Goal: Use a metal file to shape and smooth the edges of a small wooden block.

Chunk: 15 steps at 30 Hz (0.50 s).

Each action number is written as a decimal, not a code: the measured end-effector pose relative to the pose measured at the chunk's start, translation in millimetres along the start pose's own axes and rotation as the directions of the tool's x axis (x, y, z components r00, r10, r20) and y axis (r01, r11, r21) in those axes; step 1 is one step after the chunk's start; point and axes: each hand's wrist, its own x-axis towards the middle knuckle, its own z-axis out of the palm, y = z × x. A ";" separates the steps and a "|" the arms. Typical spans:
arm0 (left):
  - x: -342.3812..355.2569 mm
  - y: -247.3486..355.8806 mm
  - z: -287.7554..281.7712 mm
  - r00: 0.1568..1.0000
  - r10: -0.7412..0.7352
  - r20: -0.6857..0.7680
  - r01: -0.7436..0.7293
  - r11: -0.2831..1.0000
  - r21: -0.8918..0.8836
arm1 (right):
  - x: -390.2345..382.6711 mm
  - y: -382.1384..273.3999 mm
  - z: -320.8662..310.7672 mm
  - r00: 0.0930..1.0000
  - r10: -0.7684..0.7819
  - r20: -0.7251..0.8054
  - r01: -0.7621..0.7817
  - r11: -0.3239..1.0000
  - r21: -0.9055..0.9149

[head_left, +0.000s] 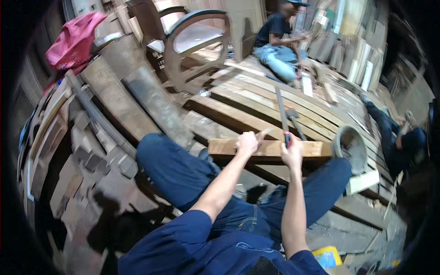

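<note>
My right hand (292, 153) is closed round the red and black handle of a tool with a long, straight, narrow metal blade (281, 107). Its blade points away from me over the planks; whether it is a saw or a file I cannot tell. My left hand (248, 143) is closed at a thick wooden beam (222, 147) that lies crosswise in front of my knees. A pale, pointed sliver (264, 133) sticks out beside its fingers, blurred. Just right of the blade, a hammer-like tool (293, 114) with a dark head lies on the wood.
A grey bucket (338, 142) stands by my right knee, beside a pale block (363, 182). Long planks (247, 103) spread ahead. Curved wooden chair parts (172, 59) stand at the far left, and stacked timber (114, 96) lies left. One person (277, 39) sits ahead, another (389, 130) at right.
</note>
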 end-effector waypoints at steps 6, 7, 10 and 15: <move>-0.7 -13.5 4.5 0.996 0.037 -0.085 -0.043 0.997 -0.061 | -5.5 -48.9 -9.3 0.952 -0.275 0.134 0.271 0.961 0.045; -0.2 -14.3 5.1 0.998 0.024 -0.065 -0.030 0.996 -0.084 | -9.1 -54.9 -12.3 0.943 -0.295 0.153 0.293 0.956 0.034; -0.4 -8.4 10.5 0.995 0.002 -0.097 -0.011 0.995 -0.099 | -10.3 -58.1 -18.6 0.909 -0.391 0.148 0.397 0.918 -0.011; 16.5 -30.0 27.9 0.990 0.023 -0.137 -0.033 0.997 -0.066 | -12.5 -58.4 -7.0 0.836 -0.509 0.206 0.520 0.854 0.002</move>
